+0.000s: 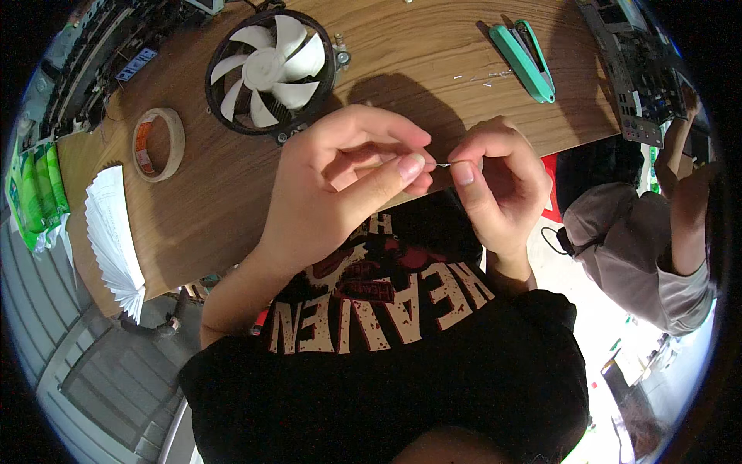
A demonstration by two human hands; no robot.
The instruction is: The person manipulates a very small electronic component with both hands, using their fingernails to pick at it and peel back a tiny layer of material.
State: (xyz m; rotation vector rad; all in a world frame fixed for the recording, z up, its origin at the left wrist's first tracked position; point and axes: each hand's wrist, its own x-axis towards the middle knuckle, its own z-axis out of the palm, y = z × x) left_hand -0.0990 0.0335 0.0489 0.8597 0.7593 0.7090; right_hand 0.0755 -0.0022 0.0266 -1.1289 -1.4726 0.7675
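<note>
My left hand and my right hand are raised over the near edge of the table, fingertips almost meeting. Between them runs a tiny, thin, shiny metal piece, like a bent staple or bit of wire; its exact kind is too small to tell. The left thumb and forefinger pinch one end, the right thumb and forefinger the other. Beyond my right hand lies a teal stapler, with several small loose staples beside it.
A black-framed fan with white blades sits beyond my left hand. A tape roll, pleated white paper and a green package are on the left. Computer hardware stands at far left and right. Another person is at right.
</note>
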